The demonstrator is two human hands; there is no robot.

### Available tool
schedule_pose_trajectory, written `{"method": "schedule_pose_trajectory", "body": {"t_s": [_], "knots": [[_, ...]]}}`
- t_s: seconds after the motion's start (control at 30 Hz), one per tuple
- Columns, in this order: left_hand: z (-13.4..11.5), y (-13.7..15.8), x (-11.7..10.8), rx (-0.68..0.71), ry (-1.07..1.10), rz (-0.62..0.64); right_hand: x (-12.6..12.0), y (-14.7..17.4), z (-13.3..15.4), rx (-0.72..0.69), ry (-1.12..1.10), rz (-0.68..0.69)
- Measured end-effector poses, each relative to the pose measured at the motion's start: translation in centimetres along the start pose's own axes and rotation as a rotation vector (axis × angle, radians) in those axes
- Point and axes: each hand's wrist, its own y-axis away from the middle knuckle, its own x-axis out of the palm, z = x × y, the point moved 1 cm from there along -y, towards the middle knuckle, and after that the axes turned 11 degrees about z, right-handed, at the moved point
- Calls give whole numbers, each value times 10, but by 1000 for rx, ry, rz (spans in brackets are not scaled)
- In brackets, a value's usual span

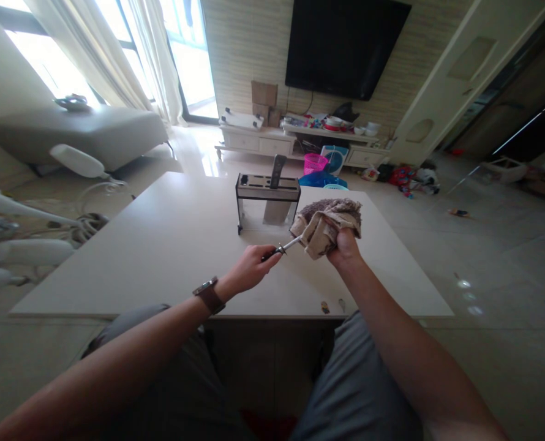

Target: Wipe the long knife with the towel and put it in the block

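Your left hand point(253, 267) has its fingers wrapped round the black handle point(270, 253) of a honing steel point(293, 243); your right hand point(347, 246) grasps a brown towel point(318, 231) bunched over the rod's far end, above the white table point(162, 257), near a knife block point(254, 191) holding a broad-bladed knife point(278, 171).

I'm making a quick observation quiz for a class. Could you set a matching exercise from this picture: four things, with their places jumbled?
Things
1. Cloth
2. Metal rod
3. Knife holder
4. Wristwatch

Places
A. Standing on the white tabletop
B. Bunched in the right grip
C. Strapped around the left wrist
D. Held by its black handle in the left grip

Right pairs: 1-B, 2-D, 3-A, 4-C
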Motion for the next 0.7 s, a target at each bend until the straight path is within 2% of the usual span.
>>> {"method": "schedule_pose_trajectory", "body": {"t_s": [0.13,0.3,0.43,0.57,0.7], "knots": [[-2,0,1,-2,22,29,-13,-8,24,45,-16,-54],[-5,2,1,-14,68,44,-26,-13,43,-45,46,-68],[-2,3,1,-36,165,10,-32,-15,46,-74,47,-125],[1,1,0,-19,326,-85,-20,-9,33,-16,43,-101],[2,1,-2,1,366,-134,7,10,11,74,34,-46]]}}
